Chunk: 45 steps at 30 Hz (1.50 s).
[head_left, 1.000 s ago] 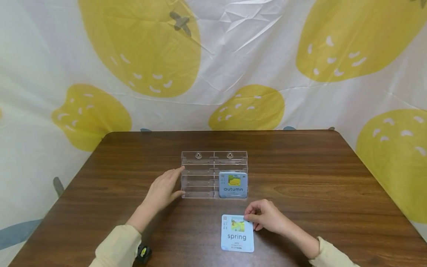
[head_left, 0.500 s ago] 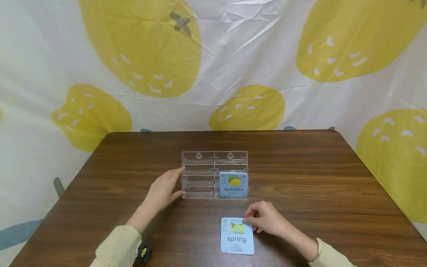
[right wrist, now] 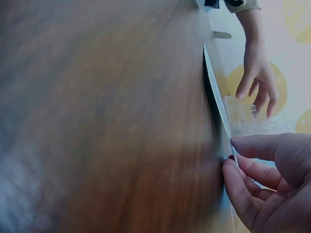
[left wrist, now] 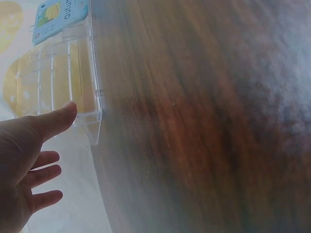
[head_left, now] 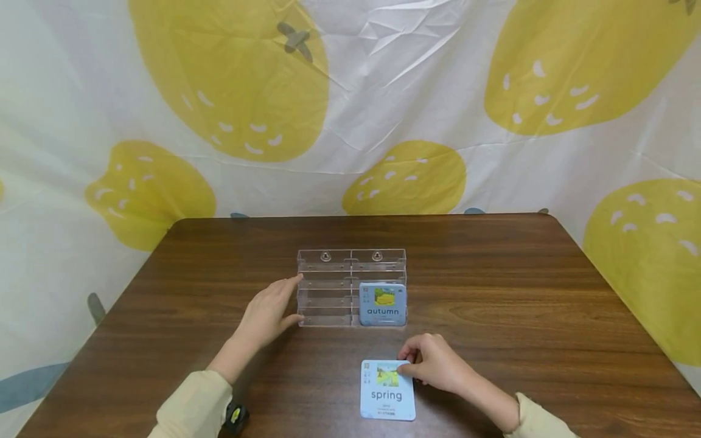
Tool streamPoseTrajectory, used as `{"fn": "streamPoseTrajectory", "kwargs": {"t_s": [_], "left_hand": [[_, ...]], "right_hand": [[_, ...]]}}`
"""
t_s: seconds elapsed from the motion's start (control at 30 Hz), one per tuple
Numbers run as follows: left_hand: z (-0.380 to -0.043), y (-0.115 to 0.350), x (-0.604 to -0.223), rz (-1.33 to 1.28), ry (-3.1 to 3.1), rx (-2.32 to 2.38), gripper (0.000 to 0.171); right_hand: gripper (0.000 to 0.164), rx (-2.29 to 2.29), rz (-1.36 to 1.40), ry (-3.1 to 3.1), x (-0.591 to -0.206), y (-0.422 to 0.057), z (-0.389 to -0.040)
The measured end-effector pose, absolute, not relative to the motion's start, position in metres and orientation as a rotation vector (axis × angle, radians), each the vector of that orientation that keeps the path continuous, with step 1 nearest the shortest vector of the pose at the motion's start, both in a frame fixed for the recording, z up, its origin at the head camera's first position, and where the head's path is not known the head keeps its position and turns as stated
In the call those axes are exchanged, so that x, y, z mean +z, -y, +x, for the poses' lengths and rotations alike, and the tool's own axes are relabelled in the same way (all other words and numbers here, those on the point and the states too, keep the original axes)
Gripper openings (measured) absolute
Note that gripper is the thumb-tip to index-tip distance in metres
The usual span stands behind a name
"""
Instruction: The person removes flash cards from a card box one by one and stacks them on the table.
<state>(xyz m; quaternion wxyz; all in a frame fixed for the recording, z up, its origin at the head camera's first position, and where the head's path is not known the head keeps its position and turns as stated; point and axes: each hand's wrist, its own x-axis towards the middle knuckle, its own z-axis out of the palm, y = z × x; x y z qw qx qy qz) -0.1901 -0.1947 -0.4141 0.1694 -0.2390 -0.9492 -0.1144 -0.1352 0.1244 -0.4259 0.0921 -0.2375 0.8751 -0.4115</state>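
A person's two hands work at a brown wooden table (head_left: 504, 267), with a white cloth printed with yellow fruit (head_left: 405, 176) hanging behind it. Near the middle stands a clear plastic rack (head_left: 325, 298), two columns wide; an "autumn" card (head_left: 383, 313) leans in the lowest pocket of its right column.

In front of the rack, on the person's side, is the "spring" card (head_left: 387, 406), face up and right way round for the reader. The right hand (head_left: 438, 368) pinches its upper right corner, thumb on the printed face and fingers beneath. From the right wrist the card shows almost edge-on, tilted above the wood; I cannot tell whether its near edge touches down.

The left hand (head_left: 265, 311) grasps nothing: its fingers are extended, the thumb and a fingertip at the rack's left side.

With only one corner pinched, the card could swivel or slip, I think. The rack looks light, so a sideways push from the left hand, or a bump from the card, might slide it or jostle the "autumn" card.
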Motion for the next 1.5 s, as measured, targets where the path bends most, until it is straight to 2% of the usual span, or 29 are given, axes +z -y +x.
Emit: {"fn": "streamPoseTrajectory", "kwargs": {"t_s": [1.5], "left_hand": [[-0.190, 0.195, -0.414, -0.693, 2.694, -0.327, 0.078]], "right_hand": [[0.018, -1.012, -0.760, -2.845, -0.387, -0.144, -0.160]]}}
